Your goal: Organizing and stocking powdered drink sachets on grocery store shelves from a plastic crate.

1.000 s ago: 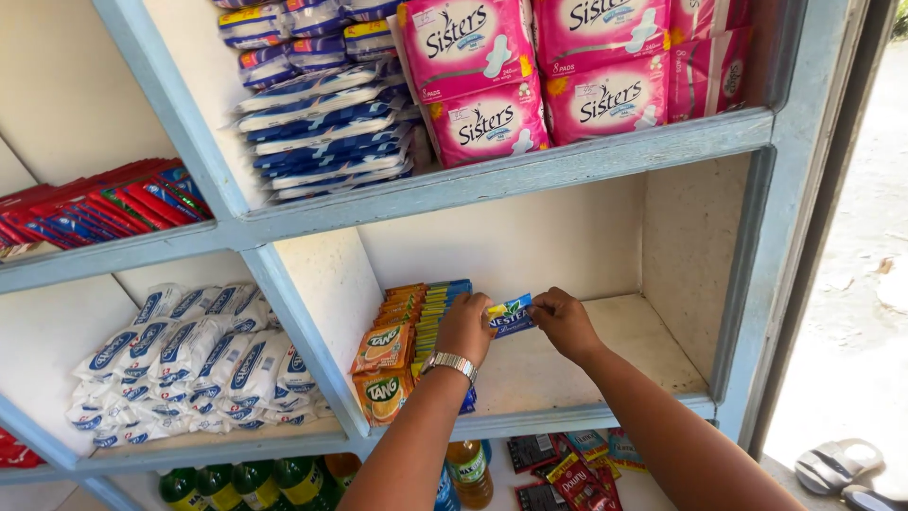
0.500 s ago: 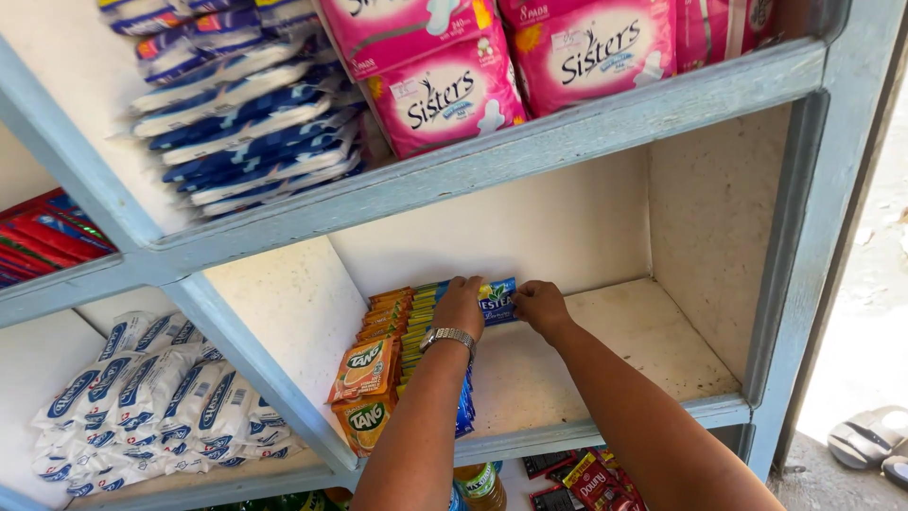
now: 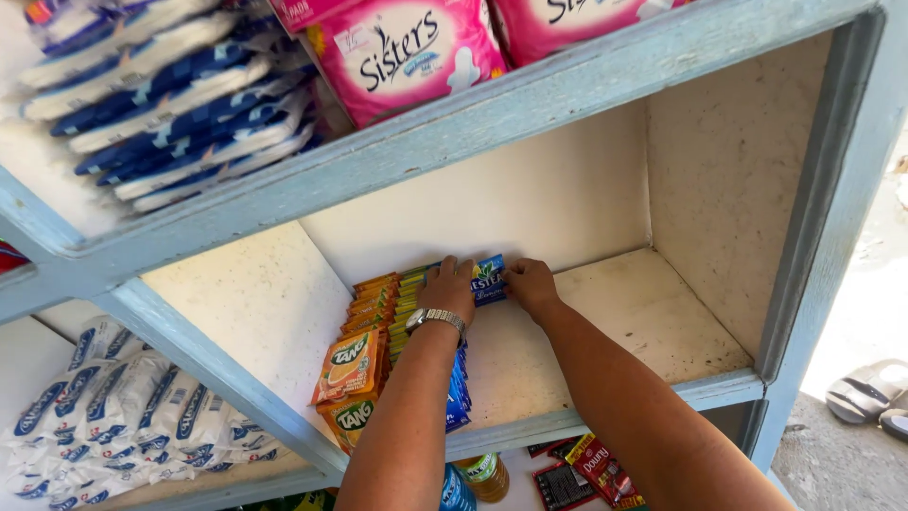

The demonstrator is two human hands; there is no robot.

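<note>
Both my hands reach into a pale blue wooden shelf compartment (image 3: 605, 331). My left hand (image 3: 450, 288), with a metal watch on the wrist, presses on a row of blue and green drink powder sachets (image 3: 458, 378). My right hand (image 3: 530, 284) pinches the edge of a blue sachet (image 3: 490, 279) at the back end of that row, and my left fingers touch it too. A row of orange drink powder sachets (image 3: 352, 367) stands just left of it, against the compartment's left wall.
Pink pad packs (image 3: 407, 52) and blue-white packets (image 3: 161, 104) fill the shelf above. White-blue pouches (image 3: 104, 416) lie in the left compartment. Bottles (image 3: 484, 473) and red packets (image 3: 586, 468) sit below. Sandals (image 3: 865, 393) lie on the ground at right.
The camera has moved closer and tilted down. Both hands have pushed the blue sachet further back in the compartment, onto the end of the row.
</note>
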